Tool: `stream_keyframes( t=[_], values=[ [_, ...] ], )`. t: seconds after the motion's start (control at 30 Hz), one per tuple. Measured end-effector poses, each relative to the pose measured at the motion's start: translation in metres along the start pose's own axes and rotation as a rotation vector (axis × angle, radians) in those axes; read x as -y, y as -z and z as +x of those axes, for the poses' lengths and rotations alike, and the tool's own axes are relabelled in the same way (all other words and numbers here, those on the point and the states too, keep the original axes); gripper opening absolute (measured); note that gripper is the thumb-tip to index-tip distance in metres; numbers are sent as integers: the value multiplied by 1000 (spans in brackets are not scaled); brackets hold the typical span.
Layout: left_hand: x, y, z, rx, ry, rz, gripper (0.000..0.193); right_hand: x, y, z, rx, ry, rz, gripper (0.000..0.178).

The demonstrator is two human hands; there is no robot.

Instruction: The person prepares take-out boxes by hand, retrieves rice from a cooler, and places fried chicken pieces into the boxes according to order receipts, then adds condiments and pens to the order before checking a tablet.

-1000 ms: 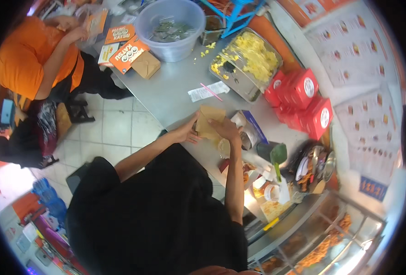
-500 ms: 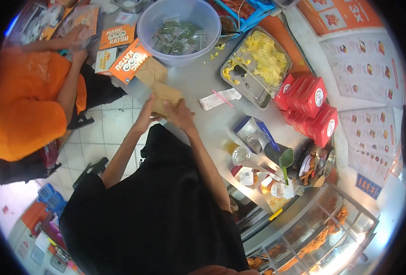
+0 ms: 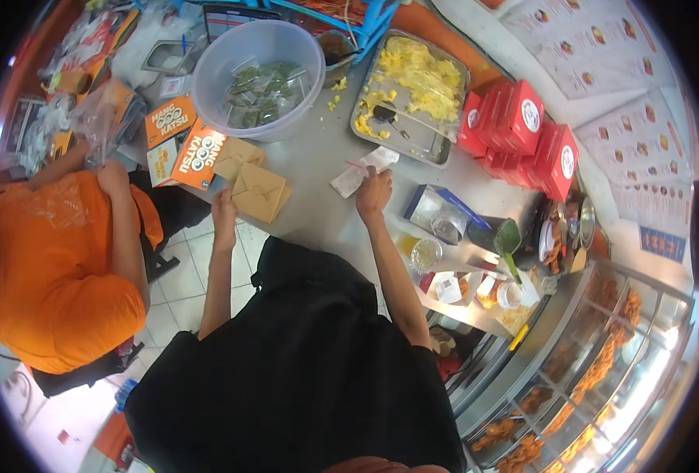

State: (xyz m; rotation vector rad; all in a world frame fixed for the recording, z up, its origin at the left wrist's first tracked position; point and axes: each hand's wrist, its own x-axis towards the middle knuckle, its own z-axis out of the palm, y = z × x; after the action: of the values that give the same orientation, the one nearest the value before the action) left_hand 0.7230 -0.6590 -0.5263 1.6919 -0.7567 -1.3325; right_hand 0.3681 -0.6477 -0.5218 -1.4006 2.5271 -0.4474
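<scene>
A folded brown cardboard box (image 3: 261, 194) lies at the counter's near edge, overlapping a second brown box (image 3: 237, 158). My left hand (image 3: 223, 217) is at its near left corner, fingers closed against the edge. Farther right, my right hand (image 3: 374, 193) reaches over a white paper slip (image 3: 349, 183), fingers closed at a thin pink pen (image 3: 356, 164); only one end of the pen shows. Two orange printed boxes (image 3: 199, 158) sit just left of the brown ones.
A clear tub (image 3: 207, 106) of small green-filled packets stands behind the boxes. Beyond the slip is a metal tray (image 3: 416, 150) of yellow food, with stacked red boxes (image 3: 515, 118) beside it. A glass food display (image 3: 586, 370) stands at right. A co-worker in orange (image 3: 65, 260) is at left.
My right hand has left the brown box and moved right to the pen on the slip. My left hand stays by the box. The view has shifted.
</scene>
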Motion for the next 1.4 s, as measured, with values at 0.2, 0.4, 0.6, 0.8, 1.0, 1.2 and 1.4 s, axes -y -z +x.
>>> stream_keyframes(
  t=[0.2, 0.4, 0.6, 0.8, 1.0, 1.2, 1.4],
  values=[
    [-104, -85, -71, -81, -700, 302, 32, -17, -23, -13, 11, 103, 62, 17],
    [-79, -194, -70, 594, -583, 476, 35, -14, -16, -17, -142, 62, 131, 20],
    [-9, -239, -49, 562, -722, 1104, 52, -34, -25, -15, 9, 52, 109, 15],
    [-31, -211, -59, 772, -293, 922, 41, -68, -26, -35, -142, 103, 406, 10],
    [-189, -58, -73, 771, -538, 566, 23, -48, 112, -66, -139, -197, 668, 22],
    [-178, 57, 69, 6, -778, 627, 15, -129, 169, -61, -272, -378, 493, 22],
    [-123, 70, 195, -137, -739, 946, 30, -168, 160, -49, -56, -235, 503, 28]
  ],
)
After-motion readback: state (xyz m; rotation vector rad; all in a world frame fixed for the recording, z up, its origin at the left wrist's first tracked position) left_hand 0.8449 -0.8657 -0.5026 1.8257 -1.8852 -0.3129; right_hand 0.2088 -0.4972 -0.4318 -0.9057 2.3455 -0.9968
